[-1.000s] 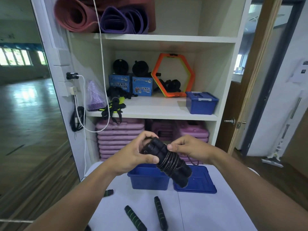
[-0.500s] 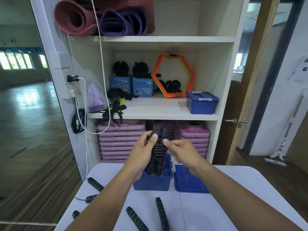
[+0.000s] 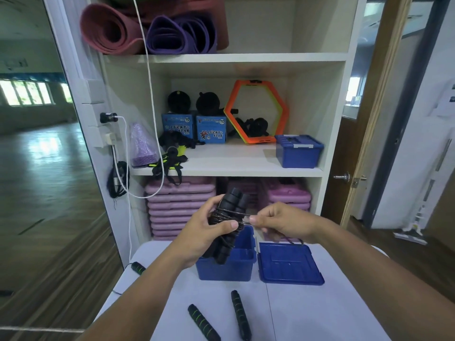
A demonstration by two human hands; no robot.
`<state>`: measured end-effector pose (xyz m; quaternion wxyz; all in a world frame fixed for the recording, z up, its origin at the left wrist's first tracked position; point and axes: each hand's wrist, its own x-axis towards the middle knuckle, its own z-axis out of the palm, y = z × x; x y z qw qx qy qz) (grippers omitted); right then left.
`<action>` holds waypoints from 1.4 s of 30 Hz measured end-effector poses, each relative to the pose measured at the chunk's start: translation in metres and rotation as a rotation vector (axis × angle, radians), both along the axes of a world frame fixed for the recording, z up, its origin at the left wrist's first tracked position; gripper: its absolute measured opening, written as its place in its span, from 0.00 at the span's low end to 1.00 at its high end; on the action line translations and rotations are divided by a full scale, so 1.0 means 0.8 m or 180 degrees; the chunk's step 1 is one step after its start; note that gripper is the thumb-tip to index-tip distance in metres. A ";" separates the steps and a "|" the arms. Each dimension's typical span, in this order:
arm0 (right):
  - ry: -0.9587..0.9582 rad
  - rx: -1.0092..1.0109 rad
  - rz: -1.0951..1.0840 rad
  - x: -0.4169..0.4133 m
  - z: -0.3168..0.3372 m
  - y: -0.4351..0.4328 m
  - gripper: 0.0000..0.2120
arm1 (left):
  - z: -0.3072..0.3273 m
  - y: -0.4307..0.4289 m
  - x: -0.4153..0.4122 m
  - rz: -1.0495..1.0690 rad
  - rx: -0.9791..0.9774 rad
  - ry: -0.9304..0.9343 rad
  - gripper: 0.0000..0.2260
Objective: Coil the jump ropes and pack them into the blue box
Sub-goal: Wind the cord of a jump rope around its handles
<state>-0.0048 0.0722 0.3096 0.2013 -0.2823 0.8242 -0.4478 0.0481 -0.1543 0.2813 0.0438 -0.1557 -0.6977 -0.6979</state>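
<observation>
The jump rope (image 3: 227,223) is a black bundle: two thick ribbed foam handles held side by side, with thin black cord wound in several turns around their middle. It sits in the air above the open blue box (image 3: 227,265), its lower handle ends dipping just over the box's far rim. The left hand (image 3: 204,232) wraps the bundle from the left, its fingers (image 3: 230,225) clamped on the handles with the thumb pressed across the cord turns. The right hand (image 3: 283,223), just right of the bundle, has its fingers (image 3: 253,219) pinched together on a strand of cord that runs taut to the left into the wraps; more cord loops below this hand. The bundle's long axis runs nearly upright, tilted slightly, top ends pointing up and far, bottom ends down toward the box.

The box stands on the white surface (image 3: 307,313) with its blue lid (image 3: 290,264) lying flat just to its right. Nearer on the surface lie two black handles with green stripes (image 3: 203,321), and a third (image 3: 138,268) rests at the left edge. A second blue box (image 3: 298,151), lidded, stands on the shelf behind
</observation>
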 end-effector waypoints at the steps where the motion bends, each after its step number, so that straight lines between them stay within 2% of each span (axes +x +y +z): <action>1: -0.0155 -0.0081 0.0068 -0.001 -0.002 0.002 0.24 | 0.002 0.001 0.001 -0.0003 0.0009 0.0049 0.26; 6: -0.0854 -0.0447 0.0169 -0.001 0.000 0.016 0.21 | 0.013 0.001 0.008 -0.0129 -0.0006 0.0258 0.25; 12: -0.1001 -0.0596 0.0189 -0.004 0.018 0.024 0.13 | 0.016 -0.001 0.014 -0.0187 -0.0065 0.0389 0.26; 17: -0.0977 -0.0534 0.0174 -0.005 0.027 0.034 0.11 | 0.021 -0.009 0.018 -0.0267 -0.0310 0.0429 0.27; 22: -0.0522 -0.0055 0.0149 -0.008 0.038 0.021 0.10 | 0.037 -0.012 0.026 -0.0830 -0.1454 0.0367 0.24; 27: -0.0201 0.0387 -0.0095 -0.012 0.043 -0.001 0.06 | 0.056 -0.011 0.021 -0.0906 -0.2553 0.0381 0.25; 30: -0.0093 0.0343 -0.0441 -0.015 0.037 -0.013 0.07 | 0.060 -0.006 0.022 -0.0706 -0.3326 0.0642 0.26; 35: -0.0075 0.0295 -0.0883 -0.016 0.033 -0.029 0.07 | 0.045 0.002 0.020 -0.0001 -0.4433 0.1119 0.27; 38: 0.0044 0.0481 -0.1080 -0.019 0.033 -0.035 0.09 | 0.036 0.010 0.022 0.0222 -0.4723 0.1294 0.26; 42: 0.0287 0.1061 -0.1285 -0.017 0.039 -0.042 0.09 | 0.028 0.019 0.017 0.0503 -0.4876 0.1389 0.22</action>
